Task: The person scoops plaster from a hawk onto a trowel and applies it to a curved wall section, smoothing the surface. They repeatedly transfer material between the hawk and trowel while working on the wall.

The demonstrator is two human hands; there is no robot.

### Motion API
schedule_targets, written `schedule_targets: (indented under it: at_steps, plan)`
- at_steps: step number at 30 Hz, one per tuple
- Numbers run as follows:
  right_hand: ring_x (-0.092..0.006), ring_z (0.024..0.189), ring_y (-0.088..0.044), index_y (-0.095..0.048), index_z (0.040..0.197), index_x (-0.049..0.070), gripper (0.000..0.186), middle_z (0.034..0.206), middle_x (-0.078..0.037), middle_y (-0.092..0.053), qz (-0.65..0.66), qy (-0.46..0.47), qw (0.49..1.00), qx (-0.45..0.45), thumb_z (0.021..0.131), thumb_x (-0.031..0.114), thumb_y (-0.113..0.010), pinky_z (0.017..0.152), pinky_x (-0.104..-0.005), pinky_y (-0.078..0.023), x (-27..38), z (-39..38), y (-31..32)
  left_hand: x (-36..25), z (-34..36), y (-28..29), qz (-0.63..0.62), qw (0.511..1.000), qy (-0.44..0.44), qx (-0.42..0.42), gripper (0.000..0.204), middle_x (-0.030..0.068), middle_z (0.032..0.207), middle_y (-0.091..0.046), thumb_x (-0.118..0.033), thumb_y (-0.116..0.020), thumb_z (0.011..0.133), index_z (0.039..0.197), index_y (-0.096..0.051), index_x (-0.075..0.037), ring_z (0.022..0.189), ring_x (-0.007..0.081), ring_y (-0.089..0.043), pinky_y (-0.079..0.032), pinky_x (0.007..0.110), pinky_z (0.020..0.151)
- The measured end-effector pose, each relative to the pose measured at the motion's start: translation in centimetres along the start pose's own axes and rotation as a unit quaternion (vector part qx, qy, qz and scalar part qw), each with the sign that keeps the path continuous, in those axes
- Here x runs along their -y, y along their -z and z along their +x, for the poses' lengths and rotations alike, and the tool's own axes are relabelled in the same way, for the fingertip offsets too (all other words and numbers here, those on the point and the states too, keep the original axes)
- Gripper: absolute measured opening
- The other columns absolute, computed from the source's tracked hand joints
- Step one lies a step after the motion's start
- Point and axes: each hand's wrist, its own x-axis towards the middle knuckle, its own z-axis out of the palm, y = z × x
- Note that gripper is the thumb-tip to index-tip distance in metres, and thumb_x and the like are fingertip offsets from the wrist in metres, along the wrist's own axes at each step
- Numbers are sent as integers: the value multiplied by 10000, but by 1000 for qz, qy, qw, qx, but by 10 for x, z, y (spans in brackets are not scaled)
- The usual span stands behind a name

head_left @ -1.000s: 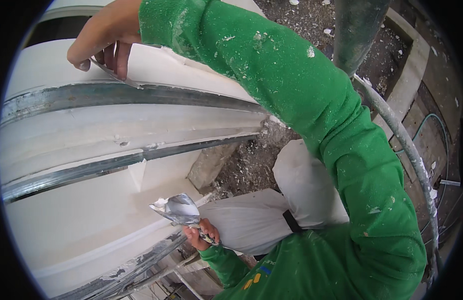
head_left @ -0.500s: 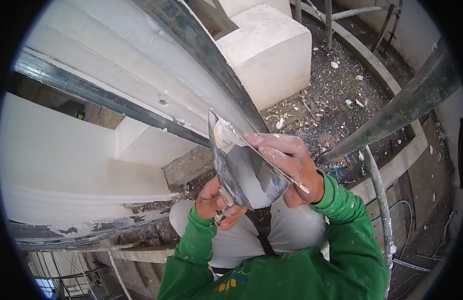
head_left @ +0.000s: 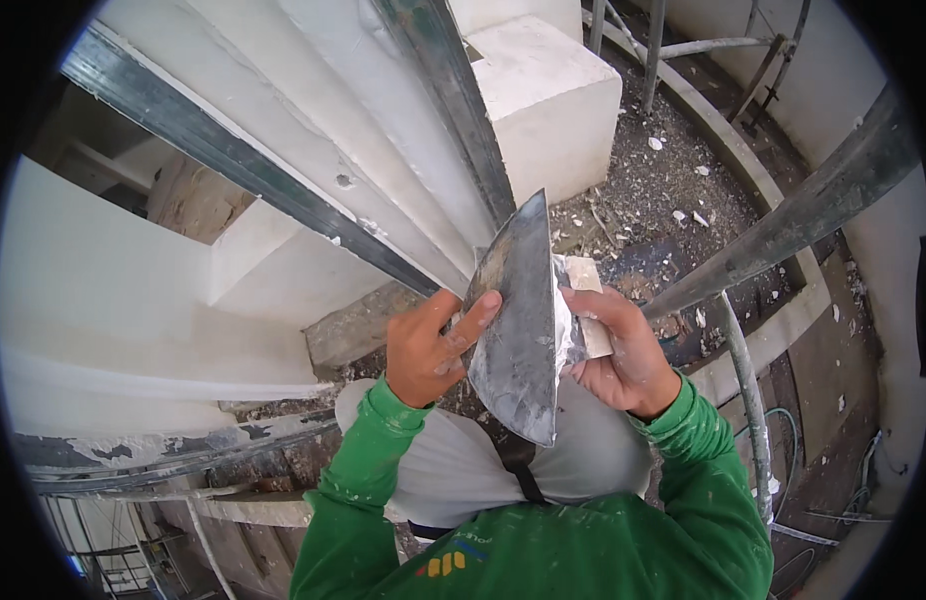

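Note:
My left hand (head_left: 430, 345) grips a dark grey curved plate (head_left: 523, 330) by its left side, the index finger laid along its face. The plate is tilted, with a pointed top and a rounded lower edge. White wet plaster (head_left: 563, 325) shows along its right edge. In my right hand (head_left: 623, 350) is a flat, pale scraper (head_left: 586, 275), its blade tucked against the plaster behind the plate. Thumb and fingers pinch it; part of the scraper is hidden by my hand and the plate. Plaster specks dot both hands and the green sleeves.
A white moulded wall surface (head_left: 313, 110) with dark metal strips (head_left: 243, 150) runs along the left. A pale block (head_left: 553, 110) stands ahead. Thick scaffold poles (head_left: 783, 225) cross at the right. Plaster crumbs (head_left: 673, 170) litter the ground below, and a green hose (head_left: 783, 430) lies at right.
The grey plate has been turned, so its hollow with plaster no longer faces me and its smooth face does. The scraper has shifted to the plate's right edge.

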Motion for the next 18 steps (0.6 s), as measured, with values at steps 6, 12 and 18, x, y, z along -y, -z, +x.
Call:
schedule_targets:
  at_steps: [6,12,18]
  plan:
    - [-185,868,-631,-519,1144,-45,277,996,-120,-622,-118,246,960,-65,894,74,-528,729,-304,-520,17,-27,-34,37,-64,6,-22,999,16,41,654,75,730,-412,18,-653,633,1263,-521,-95,524,218,-453,-384,321,422]
    - [-145,748,-553,-595,1001,22,132,895,-72,-589,-349,529,766,105,894,46,-522,665,-335,-431,3,4,-11,-29,-59,9,-864,394,312,16,404,86,734,-456,-291,-521,941,1267,-427,-71,509,181,-463,-370,274,295]
    - [-288,980,-575,-627,1059,63,260,1127,-140,-589,-729,412,529,138,816,14,-552,905,-508,-386,16,3,-12,-29,-54,35,-849,413,306,120,473,83,760,-427,-279,-516,943,1302,-315,-45,519,137,-436,-344,222,318]
